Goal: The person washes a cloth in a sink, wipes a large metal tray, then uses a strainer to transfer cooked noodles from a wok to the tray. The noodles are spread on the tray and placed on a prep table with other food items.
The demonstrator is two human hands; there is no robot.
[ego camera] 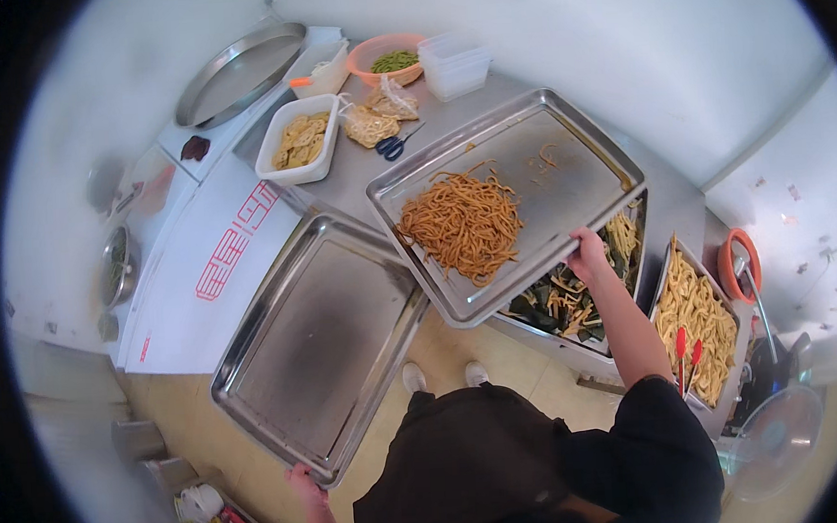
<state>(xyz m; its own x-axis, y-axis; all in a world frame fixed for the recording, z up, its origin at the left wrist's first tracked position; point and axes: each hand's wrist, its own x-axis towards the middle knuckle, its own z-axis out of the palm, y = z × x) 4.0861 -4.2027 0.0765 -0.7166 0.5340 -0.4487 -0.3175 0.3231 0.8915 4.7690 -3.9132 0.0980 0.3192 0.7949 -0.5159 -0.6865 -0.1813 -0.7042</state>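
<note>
My left hand grips the near corner of a bare stainless steel tray, which hangs over the floor at my left. With my right hand I hold the near edge of a second steel tray, tilted above the counter. A heap of brown noodle-like strips is piled at its left end, and a few loose strips cling to the right. The far corner of the left tray passes beneath the right tray. Partly hidden under the right tray is another tray of dark green sheets and pale strips.
Right: a tray of pale strips with red-tipped tongs, and an orange pot with a ladle. Back: a white tub of slices, scissors, bagged food, an orange basin and clear containers. Left: a white freezer lid.
</note>
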